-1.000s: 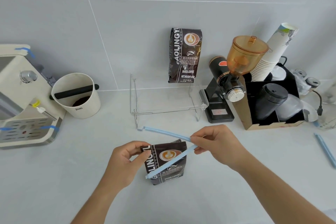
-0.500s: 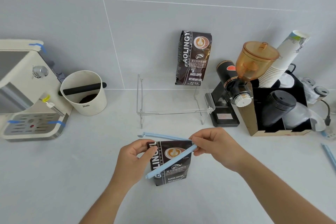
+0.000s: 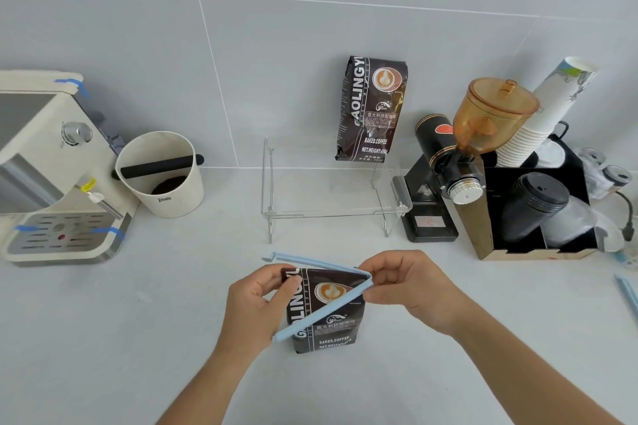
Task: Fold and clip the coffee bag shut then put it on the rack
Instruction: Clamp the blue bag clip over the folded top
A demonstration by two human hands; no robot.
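- The coffee bag (image 3: 326, 310) stands on the near tabletop (image 3: 138, 338); left hand (image 3: 253, 304) fingers pinch its folded top.
- Right hand (image 3: 411, 290) fingers hold the open blue clip (image 3: 321, 314) at its hinge.
- Clipping step; next, I think, press both arms together over the fold.

The wall (image 3: 310, 28) is made of big pale grey tiles with thin white lines between them. Below it is a smooth white counter (image 3: 103, 338), softly lit.

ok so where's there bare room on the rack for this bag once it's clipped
The clear rack shelf is bare across its left and middle; a second coffee bag stands at its back right. The counter between knock box and rack is also open. Right of the rack is crowded: grinder, cup organizer.
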